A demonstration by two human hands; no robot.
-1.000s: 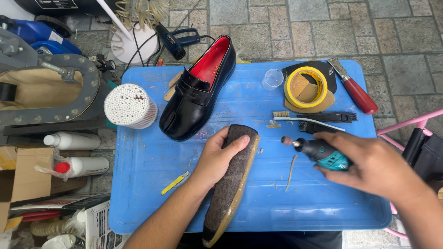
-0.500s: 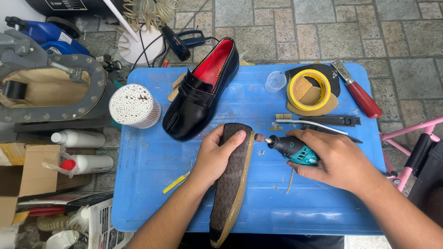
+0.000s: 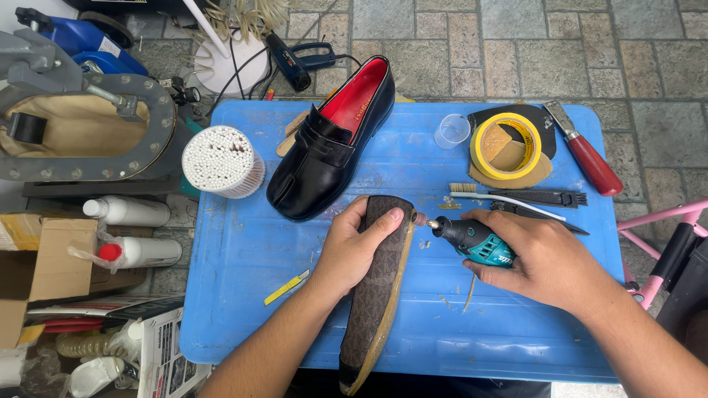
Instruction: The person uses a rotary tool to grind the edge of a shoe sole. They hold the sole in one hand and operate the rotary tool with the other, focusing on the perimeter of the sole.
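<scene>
A blue table point(image 3: 243, 250) carries the work, with paving stones beyond its far edge. On its far left part lies a black loafer point(image 3: 324, 151) with a red lining, toe toward the near left and heel toward the far right. Left of it stands a round tub of white cotton swabs point(image 3: 221, 161), packed full with the tips up. At the far right sit a small clear cup point(image 3: 451, 131), a roll of yellow tape point(image 3: 507, 145) resting on dark and tan scraps, a red-handled scraper point(image 3: 586, 153), and a white-handled brush point(image 3: 501, 197) beside a black comb point(image 3: 546, 196). A yellow strip point(image 3: 287, 287) lies on the near left of the table. Off the table to the left are 2 white bottles point(image 3: 129, 232), a cardboard box point(image 3: 37, 258) and a grey metal frame point(image 3: 88, 125).

The brown patterned shoe point(image 3: 380, 287) lies in the middle of the table, its long axis running from the near edge, which it overhangs, up to the far tip by the loafer's toe. Its tan sole edge faces right.

The left hand point(image 3: 354, 247) presses down on the shoe's far end, fingers wrapped over it. The right hand point(image 3: 546, 262) is clenched around a teal and black rotary tool point(image 3: 472, 239), which lies roughly left to right, its tip meeting the sole edge near the far end.
</scene>
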